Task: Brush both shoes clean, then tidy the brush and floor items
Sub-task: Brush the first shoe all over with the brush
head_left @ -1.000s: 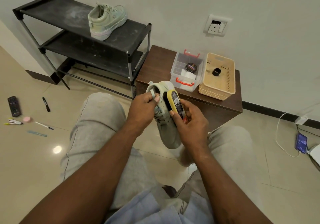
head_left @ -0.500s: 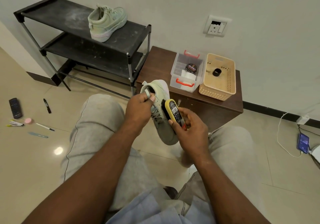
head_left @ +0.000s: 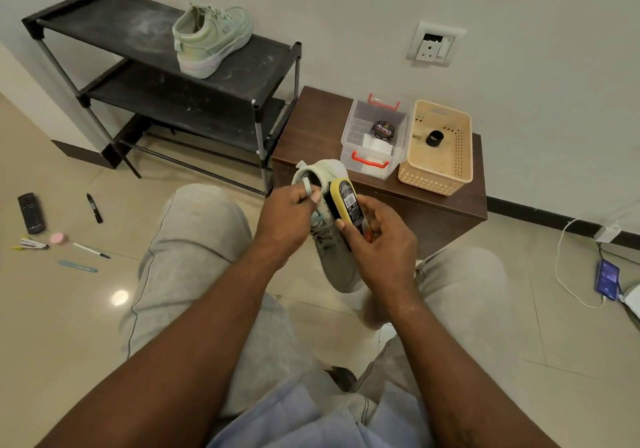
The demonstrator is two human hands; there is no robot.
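Observation:
A pale green sneaker (head_left: pixel 337 267) hangs toe-down between my knees. My left hand (head_left: pixel 287 217) grips its heel collar, fingers hooked over the rim. My right hand (head_left: pixel 379 240) holds a yellow-edged shoe brush (head_left: pixel 346 207) with a black label, pressed against the sneaker's right side near the opening. The matching sneaker (head_left: pixel 211 41) stands upright on the top shelf of the black shoe rack (head_left: pixel 104 28). On the floor at the left lie a remote (head_left: pixel 31 213), a black marker (head_left: pixel 94 203), a pink round item (head_left: pixel 58 238), a pen (head_left: pixel 91 250), a teal stick (head_left: pixel 78 266) and a small bundle (head_left: pixel 33 244).
A brown cabinet (head_left: pixel 446 210) behind the shoe carries a clear box (head_left: pixel 349 125) with red handles and a polish tin (head_left: pixel 382 130), and a beige basket (head_left: pixel 438 179) holding a black ring. A phone (head_left: pixel 606 279) on a white cable lies at the right. A wall socket (head_left: pixel 434 46) sits above.
The brush slid down the sneaker's side and came back up near the opening. My left hand tilted the shoe slightly while keeping its grip on the heel.

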